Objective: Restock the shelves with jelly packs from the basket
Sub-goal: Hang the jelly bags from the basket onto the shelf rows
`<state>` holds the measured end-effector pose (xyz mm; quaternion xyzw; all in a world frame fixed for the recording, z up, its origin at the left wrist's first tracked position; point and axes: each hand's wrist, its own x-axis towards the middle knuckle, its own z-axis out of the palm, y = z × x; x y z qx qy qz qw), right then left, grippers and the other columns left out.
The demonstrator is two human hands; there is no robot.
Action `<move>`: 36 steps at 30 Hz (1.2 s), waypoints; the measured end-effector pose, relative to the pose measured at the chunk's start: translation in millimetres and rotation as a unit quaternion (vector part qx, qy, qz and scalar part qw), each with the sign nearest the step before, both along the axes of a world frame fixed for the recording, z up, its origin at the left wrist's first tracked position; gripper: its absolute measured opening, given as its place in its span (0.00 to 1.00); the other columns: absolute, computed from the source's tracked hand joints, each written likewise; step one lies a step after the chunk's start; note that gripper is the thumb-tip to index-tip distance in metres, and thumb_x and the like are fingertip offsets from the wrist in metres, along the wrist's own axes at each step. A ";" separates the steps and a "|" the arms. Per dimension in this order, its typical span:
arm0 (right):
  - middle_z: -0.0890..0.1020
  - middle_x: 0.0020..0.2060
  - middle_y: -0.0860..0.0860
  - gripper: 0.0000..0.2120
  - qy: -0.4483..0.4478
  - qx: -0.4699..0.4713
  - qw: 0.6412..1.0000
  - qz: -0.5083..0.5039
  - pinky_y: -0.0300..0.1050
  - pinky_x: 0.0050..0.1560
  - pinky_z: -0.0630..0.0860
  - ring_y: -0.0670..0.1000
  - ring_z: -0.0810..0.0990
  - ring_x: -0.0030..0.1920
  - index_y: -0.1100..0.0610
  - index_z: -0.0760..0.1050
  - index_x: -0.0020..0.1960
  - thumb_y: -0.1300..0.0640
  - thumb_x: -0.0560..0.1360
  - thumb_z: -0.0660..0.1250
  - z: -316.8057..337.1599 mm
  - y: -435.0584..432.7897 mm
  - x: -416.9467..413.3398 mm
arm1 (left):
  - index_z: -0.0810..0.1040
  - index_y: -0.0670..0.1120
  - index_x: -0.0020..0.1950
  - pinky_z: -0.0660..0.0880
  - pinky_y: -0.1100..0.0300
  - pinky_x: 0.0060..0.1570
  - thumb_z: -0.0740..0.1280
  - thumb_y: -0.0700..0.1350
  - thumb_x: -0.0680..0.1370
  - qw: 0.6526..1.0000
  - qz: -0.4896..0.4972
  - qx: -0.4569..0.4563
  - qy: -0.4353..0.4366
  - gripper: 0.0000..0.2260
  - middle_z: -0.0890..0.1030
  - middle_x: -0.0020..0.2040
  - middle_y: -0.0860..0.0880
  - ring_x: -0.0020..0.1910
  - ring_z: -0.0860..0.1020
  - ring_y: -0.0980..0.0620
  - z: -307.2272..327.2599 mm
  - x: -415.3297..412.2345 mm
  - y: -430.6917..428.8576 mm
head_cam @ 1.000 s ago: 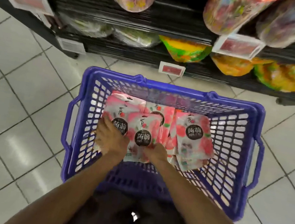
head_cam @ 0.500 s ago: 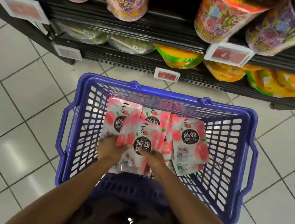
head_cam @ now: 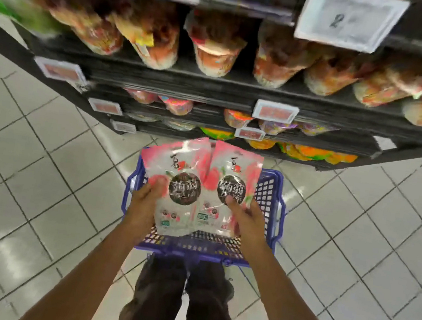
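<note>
Your left hand grips the left jelly pack at its lower outer edge, thumb pressed on the front and fingers curled behind it. Your right hand pinches the right jelly pack the same way, thumb just beside the dark round label. The two pink packs stand upright side by side, inner edges meeting, and they cover most of the blue plastic basket on the tiled floor by your dark trousers — what lies inside the basket is hidden behind them. The black shelves rise just past the basket, blurred, with rows of snack tubs lying on their sides and a white price tag on the top edge — neither pack touches a shelf.
</note>
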<state>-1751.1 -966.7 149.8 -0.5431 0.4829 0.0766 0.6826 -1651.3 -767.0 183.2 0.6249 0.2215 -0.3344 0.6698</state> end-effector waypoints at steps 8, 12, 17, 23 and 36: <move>0.81 0.48 0.68 0.24 -0.129 -0.015 0.992 0.009 0.64 0.48 0.80 0.67 0.82 0.45 0.61 0.76 0.56 0.47 0.68 0.77 269.2 -10.4 18.4 | 0.76 0.48 0.68 0.81 0.51 0.45 0.59 0.66 0.73 0.981 -0.017 -0.183 0.053 0.31 0.80 0.63 0.42 0.58 0.81 0.44 262.7 46.1 -13.0; 0.84 0.56 0.58 0.19 -0.235 -0.025 0.972 0.013 0.65 0.56 0.79 0.62 0.83 0.56 0.53 0.77 0.62 0.50 0.73 0.72 373.4 -12.7 32.6 | 0.75 0.48 0.69 0.80 0.45 0.51 0.65 0.67 0.70 0.981 -0.037 -0.187 0.014 0.34 0.80 0.63 0.41 0.60 0.80 0.41 365.9 66.9 -20.5; 0.84 0.56 0.53 0.21 -0.308 -0.099 0.946 0.031 0.51 0.51 0.82 0.56 0.83 0.56 0.46 0.79 0.60 0.45 0.69 0.75 476.9 -19.5 46.0 | 0.73 0.44 0.63 0.82 0.53 0.40 0.85 0.57 0.40 0.974 -0.090 -0.158 -0.138 0.54 0.86 0.47 0.50 0.47 0.84 0.49 456.7 80.8 -18.2; 0.85 0.52 0.54 0.22 -0.360 -0.157 0.920 0.012 0.57 0.53 0.81 0.57 0.84 0.53 0.49 0.79 0.59 0.44 0.67 0.74 556.7 -20.3 51.5 | 0.83 0.45 0.48 0.81 0.59 0.36 0.82 0.35 0.54 0.937 -0.107 -0.170 -0.285 0.24 0.86 0.43 0.47 0.41 0.85 0.51 529.7 91.8 -24.4; 0.86 0.37 0.47 0.11 -0.368 -0.368 0.851 -0.074 0.54 0.45 0.80 0.49 0.85 0.41 0.50 0.82 0.43 0.42 0.70 0.75 661.4 -56.0 86.6 | 0.80 0.40 0.56 0.83 0.50 0.43 0.75 0.42 0.64 0.906 -0.067 -0.174 -0.380 0.21 0.85 0.50 0.41 0.48 0.84 0.41 607.8 113.5 -38.8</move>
